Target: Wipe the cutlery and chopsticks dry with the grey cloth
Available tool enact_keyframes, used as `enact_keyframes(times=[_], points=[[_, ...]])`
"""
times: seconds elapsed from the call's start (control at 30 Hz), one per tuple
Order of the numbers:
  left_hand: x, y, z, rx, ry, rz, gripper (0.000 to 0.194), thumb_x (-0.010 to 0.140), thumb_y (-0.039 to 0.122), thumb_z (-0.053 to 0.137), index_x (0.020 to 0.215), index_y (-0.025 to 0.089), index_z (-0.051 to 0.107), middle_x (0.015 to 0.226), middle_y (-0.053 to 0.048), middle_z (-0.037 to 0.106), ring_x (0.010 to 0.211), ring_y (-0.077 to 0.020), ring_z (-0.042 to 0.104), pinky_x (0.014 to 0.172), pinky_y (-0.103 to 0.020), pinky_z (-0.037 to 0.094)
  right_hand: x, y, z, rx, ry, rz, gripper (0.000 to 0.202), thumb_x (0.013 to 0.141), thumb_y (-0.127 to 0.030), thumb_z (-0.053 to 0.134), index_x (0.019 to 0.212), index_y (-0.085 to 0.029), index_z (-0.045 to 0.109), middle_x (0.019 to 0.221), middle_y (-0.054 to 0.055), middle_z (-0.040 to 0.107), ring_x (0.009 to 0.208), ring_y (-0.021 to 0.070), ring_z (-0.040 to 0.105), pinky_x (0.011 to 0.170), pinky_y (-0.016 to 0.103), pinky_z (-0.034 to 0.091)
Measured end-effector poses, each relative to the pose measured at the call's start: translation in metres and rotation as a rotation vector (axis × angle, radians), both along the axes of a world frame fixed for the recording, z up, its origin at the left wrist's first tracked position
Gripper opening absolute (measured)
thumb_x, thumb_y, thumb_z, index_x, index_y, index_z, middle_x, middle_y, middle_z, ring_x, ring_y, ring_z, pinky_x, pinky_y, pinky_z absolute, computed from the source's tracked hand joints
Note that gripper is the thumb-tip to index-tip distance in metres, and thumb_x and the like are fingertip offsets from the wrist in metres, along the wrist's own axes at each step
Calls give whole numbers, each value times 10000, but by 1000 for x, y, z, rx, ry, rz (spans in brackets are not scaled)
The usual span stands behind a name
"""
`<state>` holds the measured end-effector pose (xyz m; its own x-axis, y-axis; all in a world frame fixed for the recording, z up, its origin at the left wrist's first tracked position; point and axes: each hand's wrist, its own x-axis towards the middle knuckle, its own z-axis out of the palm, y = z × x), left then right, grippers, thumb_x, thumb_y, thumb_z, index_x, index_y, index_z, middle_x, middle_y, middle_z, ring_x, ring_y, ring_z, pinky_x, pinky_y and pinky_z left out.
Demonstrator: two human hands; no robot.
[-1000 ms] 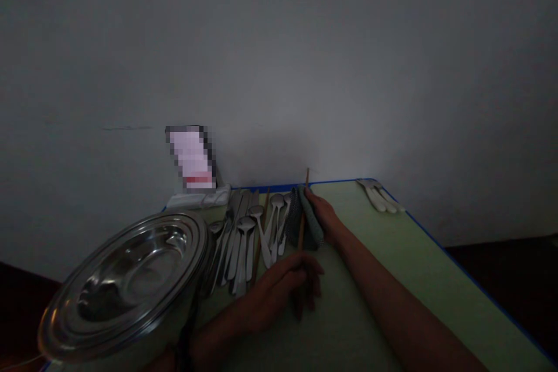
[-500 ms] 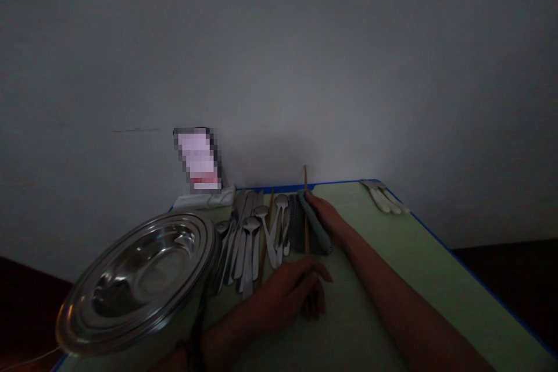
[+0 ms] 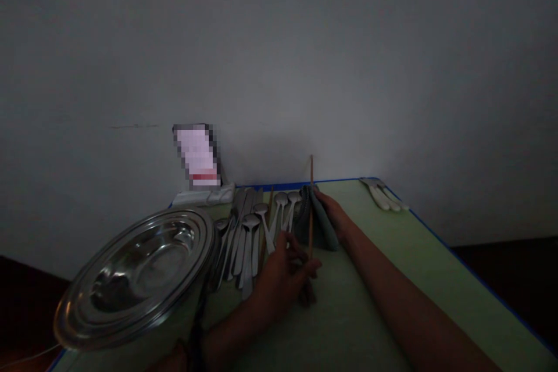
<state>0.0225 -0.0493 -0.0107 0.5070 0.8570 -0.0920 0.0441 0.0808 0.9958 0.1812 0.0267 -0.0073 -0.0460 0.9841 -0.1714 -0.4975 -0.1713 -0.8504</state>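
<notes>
A thin wooden chopstick (image 3: pixel 311 218) stands out lengthwise between my hands, its far tip raised against the wall. My right hand (image 3: pixel 331 212) is closed on a grey-green cloth (image 3: pixel 325 224), which lies folded beside the chopstick. At the chopstick's near end is my left hand (image 3: pixel 290 276), its thumb and fingers closed around that end. Just left of the cloth, several spoons (image 3: pixel 281 200) lie on the table, partly behind my left fingers. More spoons and knives (image 3: pixel 244 244) lie further left, with another chopstick (image 3: pixel 271 200) among them.
Large round metal plates (image 3: pixel 161 273) are stacked at the left of the green table (image 3: pixel 418 279). A phone with a blurred screen (image 3: pixel 198 154) leans on the wall behind a white holder (image 3: pixel 203 195). White-handled cutlery (image 3: pixel 381 197) lies at the back right corner.
My left hand has moved forward and its fingers have closed on the chopstick's near end. The cloth and chopstick have shifted slightly right, uncovering a spoon beside them.
</notes>
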Motion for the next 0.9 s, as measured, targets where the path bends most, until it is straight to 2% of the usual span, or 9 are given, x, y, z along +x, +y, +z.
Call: enact_keyframes(times=[0.1, 0.23, 0.37, 0.47, 0.63, 0.73, 0.9], points=[[0, 0, 3, 47, 97, -60, 265, 836, 425, 506, 792, 199, 375, 533, 38, 582, 368, -106, 551, 360, -193, 446, 0, -4, 1, 19, 61, 54, 255, 748, -410, 584, 782, -169, 659, 653, 46, 696, 732, 201, 665, 711, 301, 510], [0, 1, 3, 46, 129, -100, 361, 868, 503, 388, 791, 158, 466, 533, 3, 597, 384, -111, 551, 378, -208, 449, -6, -12, 2, 44, 96, 211, 227, 640, -355, 698, 751, -163, 649, 658, 37, 695, 721, 197, 660, 698, 299, 508], [0, 2, 2, 34, 132, -124, 376, 872, 470, 388, 745, 138, 510, 524, -10, 589, 386, -102, 528, 385, -199, 426, -10, -19, 2, 9, 92, 347, 259, 547, -256, 770, 737, -136, 641, 618, 26, 680, 585, 161, 641, 644, 287, 505], [1, 1, 5, 51, 163, -109, 348, 887, 425, 358, 741, 148, 509, 503, 3, 569, 384, -104, 514, 385, -197, 409, -10, -18, 2, -6, 108, 366, 261, 543, -243, 771, 744, -130, 648, 617, 25, 681, 557, 139, 627, 621, 259, 497], [1, -1, 8, 221, 336, -95, 334, 901, 375, 332, 683, 173, 485, 491, 19, 535, 423, -105, 504, 429, -196, 383, -13, -14, 1, -16, 129, 283, 154, 609, -228, 723, 713, -135, 657, 607, 33, 683, 532, 141, 612, 587, 252, 492], [-1, -3, 9, 322, 459, -158, 334, 901, 356, 324, 671, 174, 486, 481, 26, 520, 446, -108, 506, 468, -201, 367, -13, -6, 1, -4, 159, 141, 100, 690, -252, 655, 683, -152, 645, 558, 7, 658, 514, 132, 598, 579, 239, 491], [-3, -12, 13, 611, 645, -324, 257, 802, 234, 415, 556, 169, 451, 482, 57, 368, 432, -76, 378, 452, -215, 226, 8, 14, -4, 47, 257, -163, 200, 758, -298, 577, 587, -194, 567, 468, -52, 585, 448, 99, 547, 524, 202, 475]])
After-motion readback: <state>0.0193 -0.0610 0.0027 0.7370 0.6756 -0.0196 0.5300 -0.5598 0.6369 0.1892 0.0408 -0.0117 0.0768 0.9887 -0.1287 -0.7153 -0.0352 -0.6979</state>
